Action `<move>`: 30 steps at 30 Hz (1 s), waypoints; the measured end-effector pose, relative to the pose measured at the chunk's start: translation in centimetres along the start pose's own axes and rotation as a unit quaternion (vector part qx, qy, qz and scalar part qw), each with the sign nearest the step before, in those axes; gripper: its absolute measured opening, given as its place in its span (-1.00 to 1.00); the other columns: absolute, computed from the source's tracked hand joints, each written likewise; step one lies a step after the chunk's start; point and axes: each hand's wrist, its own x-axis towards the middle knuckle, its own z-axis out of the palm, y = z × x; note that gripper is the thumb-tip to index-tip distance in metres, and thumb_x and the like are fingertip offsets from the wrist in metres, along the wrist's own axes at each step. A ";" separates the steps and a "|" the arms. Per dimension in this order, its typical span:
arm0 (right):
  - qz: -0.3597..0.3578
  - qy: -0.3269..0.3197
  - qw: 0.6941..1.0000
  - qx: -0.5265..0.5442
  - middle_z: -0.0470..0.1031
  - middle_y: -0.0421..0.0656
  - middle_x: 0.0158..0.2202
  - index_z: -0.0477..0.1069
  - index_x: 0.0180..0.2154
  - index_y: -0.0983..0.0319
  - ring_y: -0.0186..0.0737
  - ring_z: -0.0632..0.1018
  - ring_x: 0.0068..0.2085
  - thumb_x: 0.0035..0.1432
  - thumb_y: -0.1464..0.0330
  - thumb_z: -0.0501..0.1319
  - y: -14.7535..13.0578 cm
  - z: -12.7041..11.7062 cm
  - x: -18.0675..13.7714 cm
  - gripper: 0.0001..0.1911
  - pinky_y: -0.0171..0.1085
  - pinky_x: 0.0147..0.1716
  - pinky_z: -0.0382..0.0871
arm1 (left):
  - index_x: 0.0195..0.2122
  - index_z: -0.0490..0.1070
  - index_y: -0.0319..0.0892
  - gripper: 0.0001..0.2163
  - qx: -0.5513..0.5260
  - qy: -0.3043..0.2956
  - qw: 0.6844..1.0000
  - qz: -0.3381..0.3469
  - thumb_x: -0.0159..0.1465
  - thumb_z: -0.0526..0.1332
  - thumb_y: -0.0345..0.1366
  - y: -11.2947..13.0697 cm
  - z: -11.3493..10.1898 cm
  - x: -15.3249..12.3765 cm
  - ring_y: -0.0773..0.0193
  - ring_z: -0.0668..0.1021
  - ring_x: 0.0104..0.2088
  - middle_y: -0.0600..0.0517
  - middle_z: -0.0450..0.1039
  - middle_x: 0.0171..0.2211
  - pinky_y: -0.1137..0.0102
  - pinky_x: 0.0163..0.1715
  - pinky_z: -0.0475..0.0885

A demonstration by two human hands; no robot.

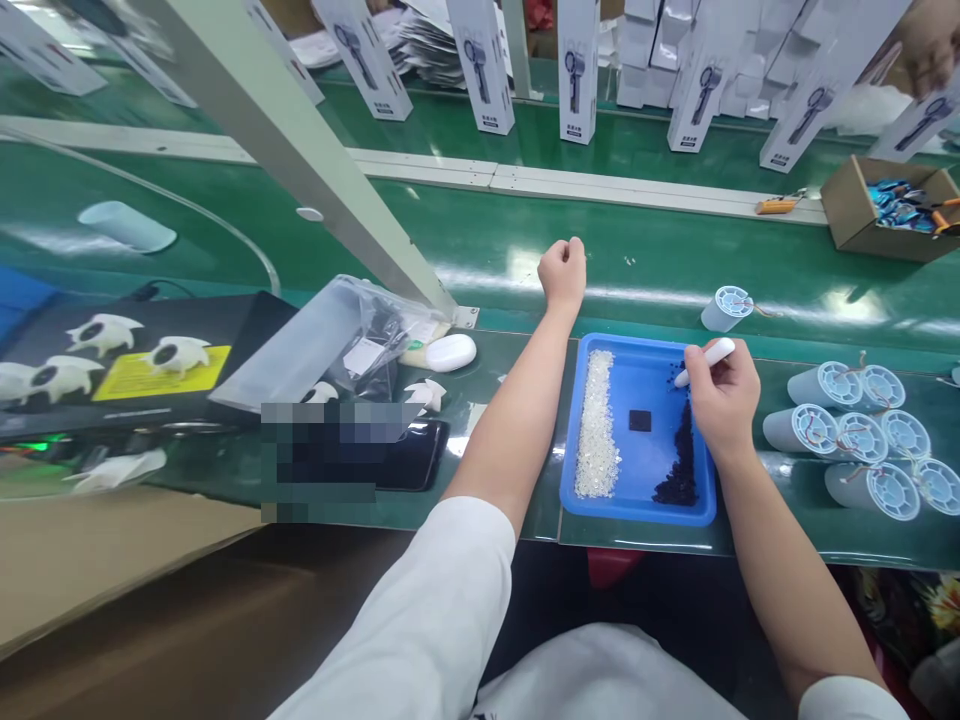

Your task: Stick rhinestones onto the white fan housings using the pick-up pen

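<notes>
My right hand point(724, 395) is closed around a white pen-shaped tool point(705, 362), whose tip points down at the upper right of a blue tray point(637, 512). Small black pieces point(679, 465) lie in a strip along that side of the tray. Down its left side runs a band of clear, whitish beads point(597, 430). Between them sits a small dark square point(640, 421). Beyond the tray my left hand point(564, 275) is curled into a fist over the green bench; what is inside it, if anything, is hidden.
Several pale blue cylinders point(859, 438) with wires stand at the right, one more cylinder point(727, 308) behind the tray. A post point(315, 150) rises on the left beside a clear plastic bin point(300, 350) and a phone point(412, 455). Boxes point(577, 80) line the back; a carton point(862, 215) stands right.
</notes>
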 end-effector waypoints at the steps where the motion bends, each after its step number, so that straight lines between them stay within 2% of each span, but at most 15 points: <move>1: 0.000 -0.001 1.000 -0.003 0.26 -0.32 -0.56 0.17 -0.50 0.17 -0.36 0.34 -0.51 0.21 0.31 0.22 0.0 0.0 0.0 -0.71 -0.28 -0.45 0.22 | -0.71 0.13 -0.18 -0.59 -0.001 0.001 1.000 0.002 0.31 0.12 -0.44 0.0 0.0 0.0 0.39 0.20 -0.55 0.14 0.07 -0.67 0.42 -0.42 0.12; 3: -0.009 -0.013 1.000 -0.008 0.26 -0.32 -0.55 0.19 -0.50 0.17 -0.36 0.34 -0.50 0.20 0.31 0.22 -0.2 0.0 0.0 -0.72 -0.28 -0.45 0.22 | -0.71 0.14 -0.18 -0.60 -0.003 0.003 1.000 0.004 0.30 0.13 -0.44 -0.1 0.0 0.0 0.39 0.21 -0.55 0.14 0.07 -0.67 0.42 -0.42 0.12; 8: -0.045 -0.095 0.994 0.004 0.35 -0.29 -0.52 0.28 -0.44 0.18 -0.35 0.36 -0.51 0.18 0.34 0.23 -0.7 0.0 -0.1 -0.82 -0.28 -0.46 0.23 | -0.70 0.14 -0.18 -0.60 -0.005 0.000 1.000 0.001 0.30 0.13 -0.44 -0.1 0.1 0.0 0.39 0.20 -0.56 0.15 0.07 -0.68 0.43 -0.44 0.11; 13: -0.089 -0.067 0.993 0.050 0.36 -0.28 -0.52 0.30 -0.43 0.17 -0.34 0.38 -0.50 0.20 0.37 0.22 -1.2 -0.4 -0.4 -0.83 -0.28 -0.46 0.26 | -0.71 0.12 -0.18 -0.59 -0.005 -0.002 1.000 -0.001 0.30 0.13 -0.44 0.0 0.0 -0.1 0.40 0.18 -0.57 0.15 0.07 -0.68 0.42 -0.46 0.09; 16: -0.124 -0.147 0.980 0.053 0.39 -0.27 -0.52 0.32 -0.44 0.17 -0.33 0.40 -0.50 0.18 0.37 0.23 -1.7 -0.6 -0.5 -0.84 -0.28 -0.47 0.26 | -0.71 0.13 -0.18 -0.59 -0.007 -0.004 1.000 0.001 0.29 0.13 -0.44 0.1 0.1 -0.1 0.41 0.20 -0.56 0.15 0.10 -0.68 0.43 -0.45 0.11; 18: -0.132 -0.218 0.966 0.042 0.40 -0.26 -0.52 0.33 -0.45 0.17 -0.33 0.41 -0.50 0.17 0.35 0.24 -2.0 -0.5 -0.5 -0.84 -0.29 -0.47 0.27 | -0.72 0.14 -0.18 -0.59 -0.006 -0.004 1.000 0.000 0.29 0.13 -0.44 0.1 0.1 0.0 0.40 0.22 -0.56 0.15 0.12 -0.68 0.43 -0.45 0.12; 19: -0.128 -0.233 0.963 0.039 0.40 -0.26 -0.53 0.34 -0.45 0.17 -0.33 0.40 -0.51 0.17 0.33 0.23 -2.1 -0.4 -0.6 -0.84 -0.29 -0.48 0.28 | -0.72 0.14 -0.18 -0.59 -0.002 -0.003 1.000 -0.001 0.29 0.13 -0.45 0.1 0.1 0.0 0.40 0.22 -0.56 0.15 0.12 -0.68 0.43 -0.45 0.12; 21: -0.102 -0.212 0.971 0.043 0.40 -0.26 -0.53 0.32 -0.45 0.17 -0.33 0.40 -0.50 0.19 0.31 0.21 -2.1 -0.2 -0.6 -0.83 -0.29 -0.46 0.29 | -0.73 0.15 -0.19 -0.59 0.007 0.003 1.000 -0.002 0.28 0.12 -0.46 0.0 0.2 0.1 0.40 0.23 -0.56 0.15 0.12 -0.69 0.43 -0.44 0.13; 26: -0.007 -0.079 0.996 0.041 0.32 -0.28 -0.54 0.25 -0.45 0.16 -0.34 0.36 -0.52 0.22 0.26 0.17 -1.1 0.1 -0.3 -0.78 -0.29 -0.47 0.26 | -0.73 0.19 -0.19 -0.61 0.018 0.010 1.000 0.003 0.26 0.13 -0.47 0.2 0.2 -0.1 0.38 0.24 -0.56 0.16 0.11 -0.71 0.43 -0.45 0.12; 30: 0.015 -0.086 0.996 0.037 0.31 -0.29 -0.56 0.23 -0.46 0.16 -0.35 0.35 -0.53 0.22 0.24 0.17 -0.9 0.2 -0.2 -0.76 -0.30 -0.49 0.23 | -0.74 0.18 -0.18 -0.60 0.020 0.007 1.000 -0.008 0.26 0.13 -0.48 0.7 0.0 -0.5 0.38 0.24 -0.56 0.15 0.10 -0.71 0.43 -0.45 0.13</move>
